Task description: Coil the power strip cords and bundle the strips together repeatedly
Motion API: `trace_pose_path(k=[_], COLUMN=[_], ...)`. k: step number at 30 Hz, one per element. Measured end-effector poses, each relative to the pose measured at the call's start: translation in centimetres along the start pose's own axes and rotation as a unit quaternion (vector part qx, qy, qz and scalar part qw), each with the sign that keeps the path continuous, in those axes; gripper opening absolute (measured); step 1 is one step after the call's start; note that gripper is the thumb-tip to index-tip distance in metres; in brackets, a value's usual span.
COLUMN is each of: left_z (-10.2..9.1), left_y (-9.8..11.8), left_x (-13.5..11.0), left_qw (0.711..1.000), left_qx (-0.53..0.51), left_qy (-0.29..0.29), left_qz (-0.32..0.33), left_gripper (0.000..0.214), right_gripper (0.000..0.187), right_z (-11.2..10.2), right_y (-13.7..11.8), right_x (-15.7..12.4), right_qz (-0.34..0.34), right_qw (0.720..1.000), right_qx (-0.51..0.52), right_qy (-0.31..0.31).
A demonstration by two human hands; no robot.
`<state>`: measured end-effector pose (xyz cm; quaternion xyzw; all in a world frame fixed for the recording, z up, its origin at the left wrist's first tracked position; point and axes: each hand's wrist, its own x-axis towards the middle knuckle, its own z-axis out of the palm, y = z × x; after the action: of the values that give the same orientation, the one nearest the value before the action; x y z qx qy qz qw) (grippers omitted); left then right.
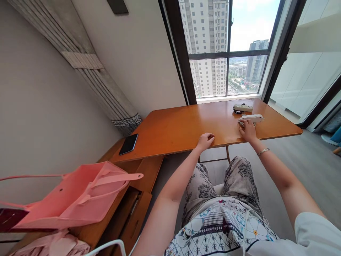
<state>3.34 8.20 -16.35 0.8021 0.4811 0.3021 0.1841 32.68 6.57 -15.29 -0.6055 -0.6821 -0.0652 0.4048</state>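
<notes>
At far left we record a pink bag [80, 199], its mouth gaping, resting on a wooden cabinet [138, 213]; crumpled pink fabric [57, 245] lies below it. Above the bag, a grey curtain [80, 46] is gathered by a pale band. We note a black phone [129, 144], lying flat near the left end of an orange-brown table [176, 128].

Next, the left hand [205, 141] rests at the table's front edge. Its fingers are bent inward, with nothing visible in them; the palm side is hidden, and we cannot tell whether they are fully closed. Behind the table stands a dark-framed window [227, 55], tower blocks showing through it.

On the right part of the table, a cream power strip [243, 107] lies with a black cord [238, 111] bunched at its left end. Just in front of it we find a white power strip [253, 118]. The right hand [247, 130] reaches to this strip's left end, fingers curled and narrowly spaced against it; we cannot tell whether they grip it. We observe a bracelet [263, 152] on the right wrist.
</notes>
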Motion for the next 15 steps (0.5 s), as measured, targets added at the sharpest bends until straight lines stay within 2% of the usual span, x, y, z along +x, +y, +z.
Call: trace_pose_path(k=[3,7,10,15], left_z=[-0.5,-1.6,-1.9,-1.2], left_y=[-0.6,-1.5,-2.0,-1.8], left_x=[0.4,0.4,0.1,-0.2], left_qw=[1.000,1.000,0.998,0.992], left_qx=[0.001,0.030,0.060,0.109], left_qy=[-0.001,0.008,0.028,0.048], left_qz=[-0.005,0.000,-0.010,-0.035], left_gripper=[0.025,0.021,0.018,0.023], right_gripper=[0.036,0.034,0.030,0.022], right_z=[1.6,2.8,2.6,1.9], right_y=[-1.6,-2.0,-1.4,-0.9], right_x=[0.2,0.2,0.2,0.3], right_qz=[-0.049,-0.037,-0.034,-0.044], right_qw=[0.996,0.990,0.986,0.979], right_qx=[0.009,-0.015,-0.027,-0.036], right_qy=[-0.079,-0.133,-0.164,-0.194])
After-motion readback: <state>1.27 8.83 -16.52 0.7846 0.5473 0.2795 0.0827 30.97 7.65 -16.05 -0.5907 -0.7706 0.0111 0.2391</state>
